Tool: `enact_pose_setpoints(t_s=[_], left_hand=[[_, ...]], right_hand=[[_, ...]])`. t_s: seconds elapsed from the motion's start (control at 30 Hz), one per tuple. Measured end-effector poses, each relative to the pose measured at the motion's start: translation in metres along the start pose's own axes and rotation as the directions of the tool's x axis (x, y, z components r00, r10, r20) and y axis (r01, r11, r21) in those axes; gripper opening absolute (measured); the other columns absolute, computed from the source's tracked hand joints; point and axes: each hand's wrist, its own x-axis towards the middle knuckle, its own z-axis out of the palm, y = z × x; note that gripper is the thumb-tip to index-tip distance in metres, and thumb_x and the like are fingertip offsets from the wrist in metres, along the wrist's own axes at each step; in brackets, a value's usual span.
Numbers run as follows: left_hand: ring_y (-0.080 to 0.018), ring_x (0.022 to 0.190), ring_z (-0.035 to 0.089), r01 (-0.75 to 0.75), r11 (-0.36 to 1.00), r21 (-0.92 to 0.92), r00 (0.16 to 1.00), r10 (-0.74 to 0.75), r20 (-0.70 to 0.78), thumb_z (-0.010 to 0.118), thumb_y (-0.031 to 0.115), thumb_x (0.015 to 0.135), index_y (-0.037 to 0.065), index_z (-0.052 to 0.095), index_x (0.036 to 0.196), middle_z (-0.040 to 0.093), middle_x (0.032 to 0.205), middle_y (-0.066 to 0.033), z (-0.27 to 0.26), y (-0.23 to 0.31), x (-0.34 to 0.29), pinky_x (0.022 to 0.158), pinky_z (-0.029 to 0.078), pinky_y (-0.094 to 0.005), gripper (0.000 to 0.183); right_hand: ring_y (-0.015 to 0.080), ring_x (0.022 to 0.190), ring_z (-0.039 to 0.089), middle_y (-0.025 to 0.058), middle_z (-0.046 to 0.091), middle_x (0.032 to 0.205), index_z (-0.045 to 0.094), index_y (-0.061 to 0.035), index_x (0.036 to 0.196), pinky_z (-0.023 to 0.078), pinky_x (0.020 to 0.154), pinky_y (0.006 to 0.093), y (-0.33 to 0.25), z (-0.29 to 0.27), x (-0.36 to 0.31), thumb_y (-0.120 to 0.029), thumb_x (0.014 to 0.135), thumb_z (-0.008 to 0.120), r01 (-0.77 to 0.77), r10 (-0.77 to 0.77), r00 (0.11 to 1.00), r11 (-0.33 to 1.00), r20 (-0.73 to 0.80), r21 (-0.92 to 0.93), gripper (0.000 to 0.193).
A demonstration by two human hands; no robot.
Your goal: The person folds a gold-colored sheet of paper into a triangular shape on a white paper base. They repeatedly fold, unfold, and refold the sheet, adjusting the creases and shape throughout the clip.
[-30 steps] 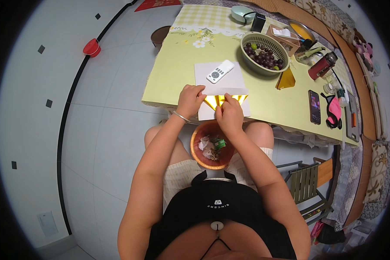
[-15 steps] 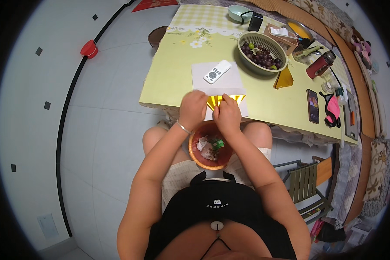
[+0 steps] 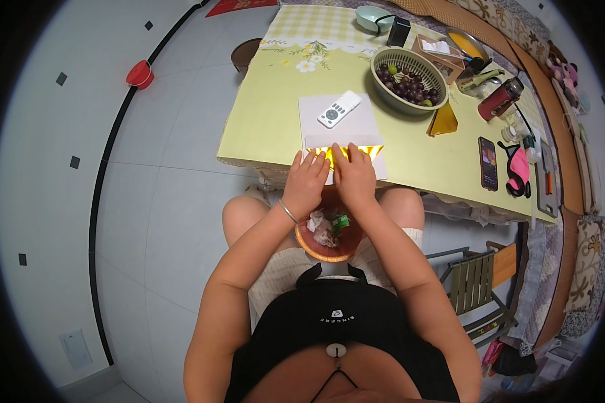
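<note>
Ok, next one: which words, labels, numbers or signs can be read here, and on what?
Black top: one pale word under a small emblem; readable, but not copied out here.
Phone: screen marks too small to read.
White remote: button marks too small to read.
Green wrapper in the bin: any print too small.
Gold sheet: no lettering visible.

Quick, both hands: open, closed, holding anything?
Left hand: open, touching the shiny gold sheet.
Right hand: touching the same sheet; whether it grips cannot be told.
</note>
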Motion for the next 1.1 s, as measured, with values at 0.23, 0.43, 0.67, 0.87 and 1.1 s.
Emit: enact_pose_setpoints(t_s=[0.23, 0.43, 0.67, 0.87, 1.1], left_hand=[[-0.0352, 0.118, 0.062, 0.096, 0.984, -0.151, 0.993, -0.104, -0.052, 0.060, 0.003, 0.079, 0.001, 0.067, 0.117, 0.068, 0.124, -0.0151, -0.003, -0.006, 0.008, 0.093, 0.047, -0.0470, 0.039], [-0.0293, 0.093, 0.062, 0.181, 0.979, -0.089, 0.983, -0.184, -0.028, 0.071, 0.017, 0.080, 0.006, 0.070, 0.093, 0.066, 0.096, -0.0067, -0.001, -0.009, 0.038, 0.080, 0.046, -0.0448, 0.017], [-0.0315, 0.112, 0.057, 0.165, 0.984, -0.068, 0.982, -0.171, -0.085, 0.082, 0.017, 0.072, 0.006, 0.067, 0.100, 0.064, 0.104, -0.0096, 0.004, -0.018, 0.073, 0.102, 0.040, -0.0491, 0.034], [-0.0363, 0.117, 0.055, 0.141, 0.990, 0.003, 0.976, -0.139, 0.169, 0.077, 0.013, 0.075, 0.005, 0.067, 0.104, 0.063, 0.107, -0.0151, 0.010, -0.024, 0.085, 0.114, 0.034, -0.0544, 0.031], [-0.0334, 0.102, 0.065, 0.014, 0.991, -0.136, 0.980, 0.013, 0.198, 0.060, 0.008, 0.086, 0.003, 0.070, 0.095, 0.066, 0.105, -0.0155, 0.012, -0.016, 0.075, 0.085, 0.056, -0.0413, 0.014]], right_hand=[[0.0398, 0.106, 0.059, 0.0275, 0.059, 0.132, 0.069, -0.0044, 0.127, 0.051, 0.094, 0.0454, 0.005, 0.005, -0.003, -0.012, 0.080, 0.072, 0.087, -0.081, 0.995, 0.992, 0.067, -0.097, 0.048], [0.0387, 0.110, 0.060, 0.0233, 0.058, 0.138, 0.062, -0.0045, 0.136, 0.052, 0.095, 0.0439, 0.003, -0.003, -0.004, -0.011, 0.083, 0.069, 0.072, -0.070, 0.993, 0.997, 0.098, -0.014, 0.053], [0.0383, 0.122, 0.060, 0.0214, 0.053, 0.144, 0.050, -0.0130, 0.148, 0.054, 0.095, 0.0458, 0.055, -0.021, 0.015, 0.005, 0.082, 0.063, -0.048, 0.038, 0.997, 0.986, 0.067, 0.159, 0.070], [0.0347, 0.132, 0.051, 0.0176, 0.057, 0.138, 0.046, -0.0062, 0.150, 0.033, 0.118, 0.0511, 0.082, -0.021, 0.051, -0.001, 0.078, 0.067, 0.243, -0.245, 0.960, 0.970, 0.134, 0.032, 0.075], [0.0321, 0.123, 0.060, 0.0145, 0.067, 0.125, 0.071, -0.0057, 0.117, 0.036, 0.119, 0.0509, 0.080, -0.034, 0.061, -0.009, 0.085, 0.062, 0.340, -0.349, 0.779, 0.933, 0.521, 0.116, 0.033]])
